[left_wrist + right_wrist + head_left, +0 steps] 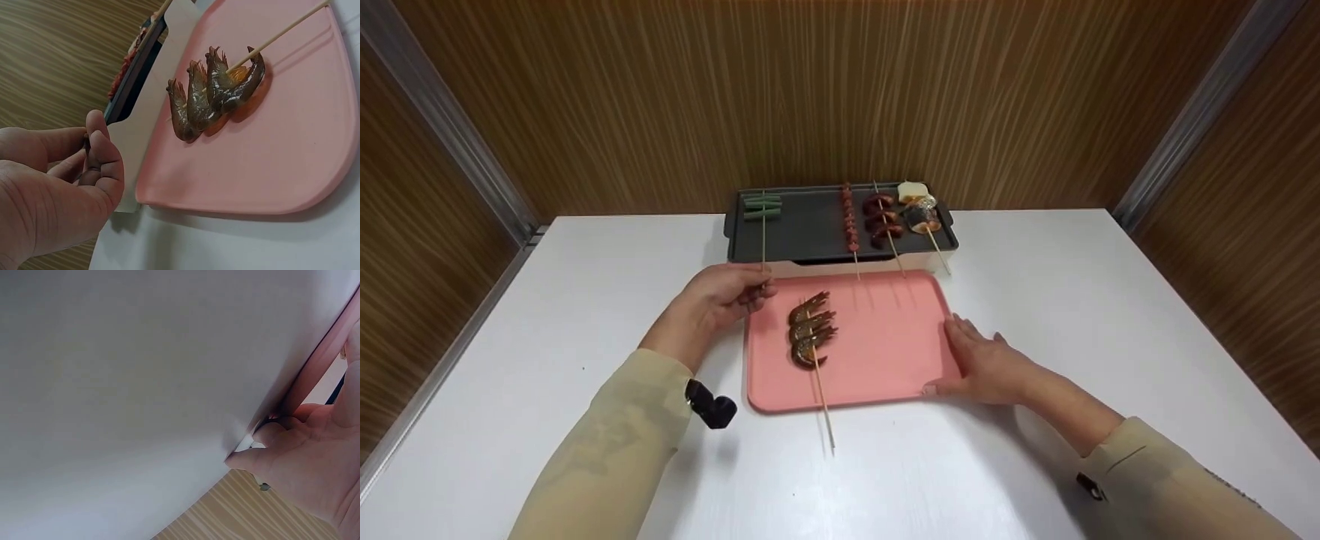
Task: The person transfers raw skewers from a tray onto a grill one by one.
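Observation:
My left hand [727, 292] pinches the lower end of the thin stick of a green vegetable skewer [763, 214], whose green pieces lie at the left end of the dark grill plate [810, 232]. In the left wrist view the fingertips [97, 135] meet around the stick's end. My right hand [990, 367] holds the right side of the pink tray [885, 337], thumb at the near corner and fingers along the edge. In the right wrist view those fingers [275, 433] are at the tray's side. A shrimp skewer [812, 334] lies on the tray, its stick overhanging the near edge.
On the grill's right half lie a red skewer [849, 217] of small round pieces, a dark reddish-brown skewer [883, 221] and a skewer with a silvery-skinned piece [922, 217] beside a white block [913, 191]. Their sticks overhang the front. Wood-patterned walls [840, 97] surround the white table [1035, 277].

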A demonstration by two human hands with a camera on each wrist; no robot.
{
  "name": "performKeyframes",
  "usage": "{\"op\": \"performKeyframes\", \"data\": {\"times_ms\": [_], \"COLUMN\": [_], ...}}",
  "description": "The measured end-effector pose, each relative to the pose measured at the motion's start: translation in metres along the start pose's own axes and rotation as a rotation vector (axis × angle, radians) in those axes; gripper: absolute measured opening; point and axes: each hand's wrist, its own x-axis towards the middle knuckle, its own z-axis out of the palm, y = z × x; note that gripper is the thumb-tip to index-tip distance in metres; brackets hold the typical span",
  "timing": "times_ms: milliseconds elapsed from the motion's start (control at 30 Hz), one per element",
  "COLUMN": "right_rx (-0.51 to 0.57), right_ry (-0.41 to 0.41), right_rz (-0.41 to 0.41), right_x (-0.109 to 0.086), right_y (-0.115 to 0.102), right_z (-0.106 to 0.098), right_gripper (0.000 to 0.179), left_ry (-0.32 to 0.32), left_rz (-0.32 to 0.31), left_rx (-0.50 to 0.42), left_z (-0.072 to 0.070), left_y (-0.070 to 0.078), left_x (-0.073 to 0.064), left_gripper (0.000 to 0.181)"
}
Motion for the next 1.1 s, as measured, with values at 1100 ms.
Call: {"op": "performKeyframes", "data": {"times_ms": [1100], "right_rx": [0.011], "right_ry": [-0.022], "right_rz": [0.008], "right_x": [-0.001], "right_y": [0.000], "right_z": [-0.001], "right_gripper": [0.125], "left_ry": [-0.103], "left_rz": [-0.117], "left_rx": [0.075], "left_z": [0.016], "left_y": [-0.065], "left_x": [-0.118], "left_gripper": [0.038]}}
